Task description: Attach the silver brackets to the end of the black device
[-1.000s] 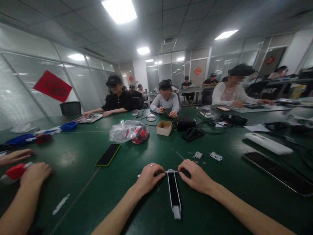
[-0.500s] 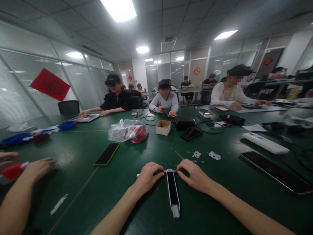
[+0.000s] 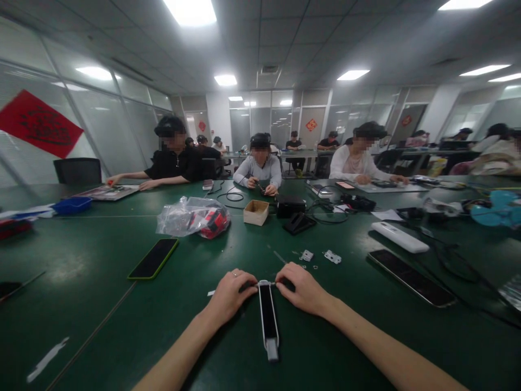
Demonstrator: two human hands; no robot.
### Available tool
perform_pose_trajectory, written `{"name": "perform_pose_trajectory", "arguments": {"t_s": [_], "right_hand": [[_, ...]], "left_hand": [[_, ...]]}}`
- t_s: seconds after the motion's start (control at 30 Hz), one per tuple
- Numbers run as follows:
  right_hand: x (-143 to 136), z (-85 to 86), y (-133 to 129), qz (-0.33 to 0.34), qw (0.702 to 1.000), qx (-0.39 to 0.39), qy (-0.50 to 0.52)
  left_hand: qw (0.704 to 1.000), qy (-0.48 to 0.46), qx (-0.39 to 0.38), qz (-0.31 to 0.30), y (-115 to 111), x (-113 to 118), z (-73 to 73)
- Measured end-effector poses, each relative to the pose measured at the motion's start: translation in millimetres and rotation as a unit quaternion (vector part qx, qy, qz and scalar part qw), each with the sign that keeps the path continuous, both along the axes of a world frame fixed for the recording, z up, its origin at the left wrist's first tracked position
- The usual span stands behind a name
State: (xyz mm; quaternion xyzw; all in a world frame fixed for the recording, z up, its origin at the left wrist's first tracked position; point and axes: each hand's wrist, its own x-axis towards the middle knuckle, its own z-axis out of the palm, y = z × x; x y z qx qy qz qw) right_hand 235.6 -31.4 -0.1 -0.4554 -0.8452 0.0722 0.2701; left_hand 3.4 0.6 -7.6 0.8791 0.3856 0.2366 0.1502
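A long, narrow white-framed strip with a black middle [image 3: 267,317] lies on the green table in front of me, a grey block [image 3: 272,350] at its near end. At its far end, thin metal rod ends stick out on both sides. My left hand [image 3: 232,296] pinches the left end between thumb and fingers. From the other side my right hand [image 3: 303,288] pinches the right one. Fingertips hide most of the rod ends, so I cannot tell whether they are one piece. Small white plates [image 3: 332,257] and tiny bits lie beyond my right hand.
A green-edged phone [image 3: 153,259] lies to the left, a dark phone [image 3: 411,277] and white case [image 3: 400,237] to the right. Farther off are a plastic bag [image 3: 179,218], small box [image 3: 256,212] and black cables. Several people sit around the table and behind it.
The view has turned right, so things appear farther left. Another person's hands at the left have gone out of view. My two hands keep their pinch at the strip's far end.
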Motion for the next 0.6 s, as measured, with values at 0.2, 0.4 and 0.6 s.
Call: {"name": "perform_pose_trajectory", "arguments": {"t_s": [0.2, 0.4, 0.6], "right_hand": [[54, 2.8, 25, -0.18, 0.981, 0.048, -0.058], [122, -8.5, 41, -0.362, 0.923, -0.035, -0.123], [125, -17.6, 42, -0.377, 0.913, -0.051, -0.148]], "left_hand": [[1.0, -0.004, -0.014, -0.008, -1, -1, 2.4], [1.0, -0.009, -0.021, -0.014, -4, -2, 5.6], [1.0, -0.01, -0.021, -0.02, -5, -3, 6.1]]}}
